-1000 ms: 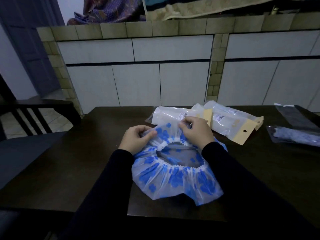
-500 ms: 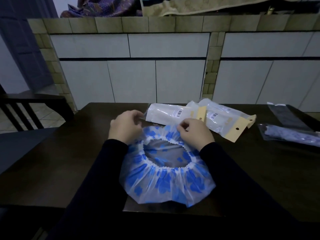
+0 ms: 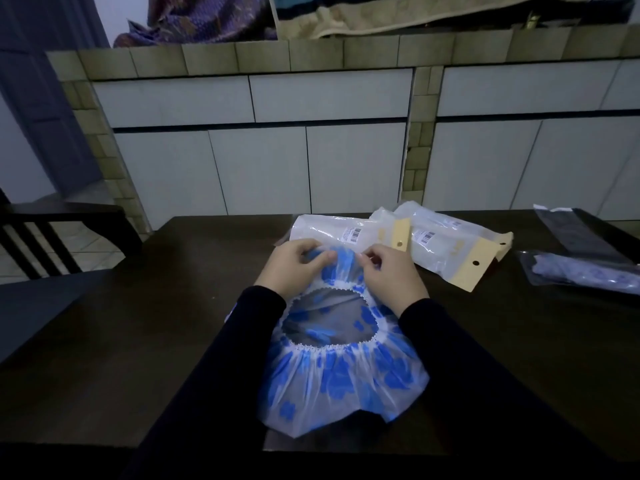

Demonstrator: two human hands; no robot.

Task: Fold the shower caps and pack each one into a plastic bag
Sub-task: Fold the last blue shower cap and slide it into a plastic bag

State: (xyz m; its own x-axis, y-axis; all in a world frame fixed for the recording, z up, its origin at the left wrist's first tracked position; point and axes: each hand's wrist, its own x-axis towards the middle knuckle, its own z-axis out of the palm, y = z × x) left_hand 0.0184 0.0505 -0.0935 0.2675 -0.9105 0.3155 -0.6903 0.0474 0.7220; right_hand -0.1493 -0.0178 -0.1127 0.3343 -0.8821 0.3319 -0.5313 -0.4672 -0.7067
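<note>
Shower cap [image 3: 341, 382] lies flat on the dark counter [image 3: 138, 358] right in front of me, opening up, elastic ring a puckered white circle around a see-through middle. Blue blotches on clear film.

My left hand [image 3: 294, 268] pinches the far edge of the cap, fingers curled over a gathered bit of film. My right hand [image 3: 391, 271] pinches the same far edge just beside it, thumb and fingertips closed on the plastic. Both hands hold the cap; neither is spread.

Handling, as I judge it: very light, thin, limp film. No stiffness of its own, so it will sag and bunch wherever it is unsupported. Likely slick against itself, and folds will want to spring open because the elastic pulls the rim back into gathers. Probably tears if yanked hard at the seam.

Best hold: the elastic band itself, the firmest part, at two points apart, so the rim can be drawn straight before folding. Then press each fold flat against the counter with the palm.

Plastic bags [image 3: 446, 251] with tan header cards sit just beyond my hands, overlapping each other. Darker packets [image 3: 585, 275] lie well apart at the right edge; what they hold I cannot tell for sure.
</note>
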